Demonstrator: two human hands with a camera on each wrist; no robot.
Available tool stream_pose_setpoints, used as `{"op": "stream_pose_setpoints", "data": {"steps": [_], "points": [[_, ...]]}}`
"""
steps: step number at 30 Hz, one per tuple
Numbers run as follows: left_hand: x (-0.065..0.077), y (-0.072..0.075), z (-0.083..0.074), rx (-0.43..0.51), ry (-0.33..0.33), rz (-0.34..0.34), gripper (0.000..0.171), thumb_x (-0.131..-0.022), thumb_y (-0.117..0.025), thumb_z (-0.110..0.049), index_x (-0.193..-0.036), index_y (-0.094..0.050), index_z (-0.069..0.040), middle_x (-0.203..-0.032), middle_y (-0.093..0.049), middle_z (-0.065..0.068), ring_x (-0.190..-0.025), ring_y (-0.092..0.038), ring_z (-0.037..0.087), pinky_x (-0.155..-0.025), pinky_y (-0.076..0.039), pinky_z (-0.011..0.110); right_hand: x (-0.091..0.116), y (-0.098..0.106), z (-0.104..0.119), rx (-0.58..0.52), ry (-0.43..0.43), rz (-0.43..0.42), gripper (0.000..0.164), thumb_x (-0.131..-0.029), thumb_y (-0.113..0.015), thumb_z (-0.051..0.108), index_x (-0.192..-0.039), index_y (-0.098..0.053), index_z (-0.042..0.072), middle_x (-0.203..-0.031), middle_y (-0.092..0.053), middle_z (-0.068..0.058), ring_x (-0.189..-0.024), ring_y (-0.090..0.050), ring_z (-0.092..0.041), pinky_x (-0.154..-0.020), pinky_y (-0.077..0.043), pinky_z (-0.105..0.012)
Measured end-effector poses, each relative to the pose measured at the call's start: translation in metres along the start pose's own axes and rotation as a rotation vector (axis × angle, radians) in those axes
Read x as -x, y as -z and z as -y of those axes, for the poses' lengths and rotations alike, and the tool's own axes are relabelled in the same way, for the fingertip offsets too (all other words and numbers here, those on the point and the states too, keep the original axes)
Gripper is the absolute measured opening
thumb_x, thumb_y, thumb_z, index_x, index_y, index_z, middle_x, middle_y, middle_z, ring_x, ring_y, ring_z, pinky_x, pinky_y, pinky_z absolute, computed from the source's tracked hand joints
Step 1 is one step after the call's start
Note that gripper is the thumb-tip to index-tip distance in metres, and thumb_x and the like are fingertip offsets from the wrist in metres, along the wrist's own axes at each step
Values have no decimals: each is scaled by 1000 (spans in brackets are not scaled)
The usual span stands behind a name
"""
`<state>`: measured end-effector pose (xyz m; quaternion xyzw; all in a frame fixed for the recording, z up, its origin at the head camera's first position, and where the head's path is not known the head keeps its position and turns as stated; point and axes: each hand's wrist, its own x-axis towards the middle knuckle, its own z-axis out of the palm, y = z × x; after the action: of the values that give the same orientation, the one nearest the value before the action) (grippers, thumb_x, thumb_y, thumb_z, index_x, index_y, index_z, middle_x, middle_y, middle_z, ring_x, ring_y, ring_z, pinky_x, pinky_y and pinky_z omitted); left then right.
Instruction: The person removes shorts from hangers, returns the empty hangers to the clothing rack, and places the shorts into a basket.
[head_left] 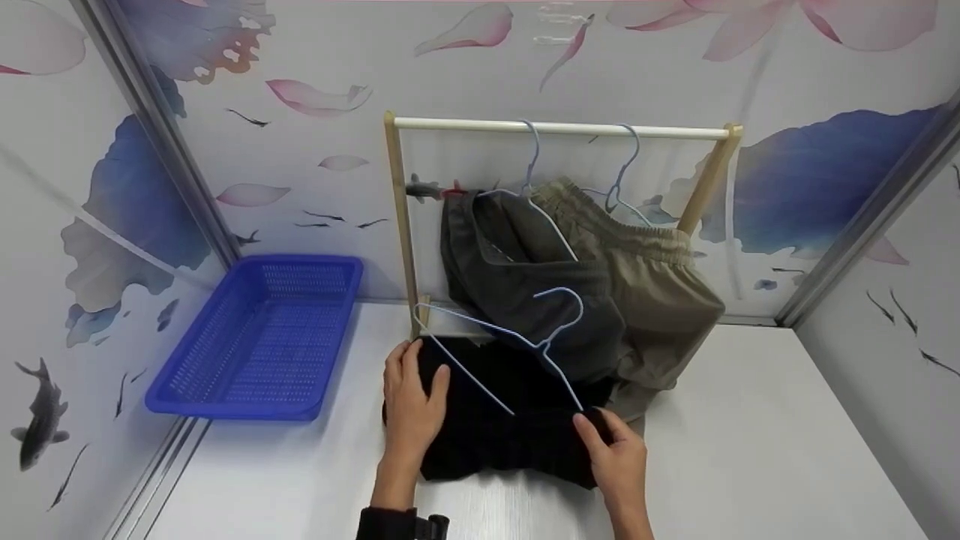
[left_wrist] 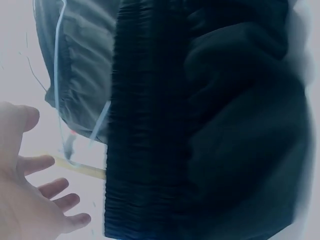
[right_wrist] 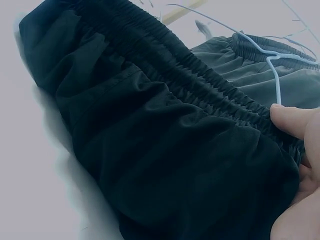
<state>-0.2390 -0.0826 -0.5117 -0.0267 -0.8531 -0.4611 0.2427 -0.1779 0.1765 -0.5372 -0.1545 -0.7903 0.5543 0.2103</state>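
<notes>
A pair of black shorts (head_left: 510, 450) with a gathered elastic waistband (right_wrist: 200, 82) is spread low in front of the rack. Part of a light blue wire hanger (head_left: 480, 375) reaches down into the waistband, while its hook and left corner stick out above. My right hand (head_left: 621, 457) pinches the waistband at the right end, thumb on top beside the hanger's arm. At the opposite end is my left hand (head_left: 412, 405); in the left wrist view its fingers (left_wrist: 55, 187) are spread beside the waistband, holding nothing.
Behind the shorts stands a clothes rack with a white rail (head_left: 450, 125) and wooden legs. Dark grey shorts (head_left: 540, 300) and khaki shorts (head_left: 652, 277) hang there on blue hangers. To the left sits a blue perforated basket (head_left: 330, 360) on the white table (head_left: 765, 450).
</notes>
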Motion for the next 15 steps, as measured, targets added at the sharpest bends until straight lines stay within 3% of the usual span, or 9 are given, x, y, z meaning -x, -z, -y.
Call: {"op": "stream_pose_setpoints", "data": {"steps": [6, 15], "points": [[-5, 4, -9, -74, -198, -16, 51, -94, -62, -23, -138, -48, -1, -141, -41, 20, -130, -40, 37, -104, -31, 55, 1, 1, 2, 6, 18, 13, 24, -85, -77, 23, -103, -74, 8, -99, -73, -5, -83, -61, -5, -77, -45, -16], [-6, -3, -19, -183, -404, 13, 51, -95, -62, -31, -134, -52, 0, -136, -46, 20, -127, -44, 36, -105, -33, 55, 4, 2, 3, 17, 82, 44, 25, -86, -75, 20, -108, -73, 6, -107, -72, -6, -95, -63, -9, -86, -45, -18]]}}
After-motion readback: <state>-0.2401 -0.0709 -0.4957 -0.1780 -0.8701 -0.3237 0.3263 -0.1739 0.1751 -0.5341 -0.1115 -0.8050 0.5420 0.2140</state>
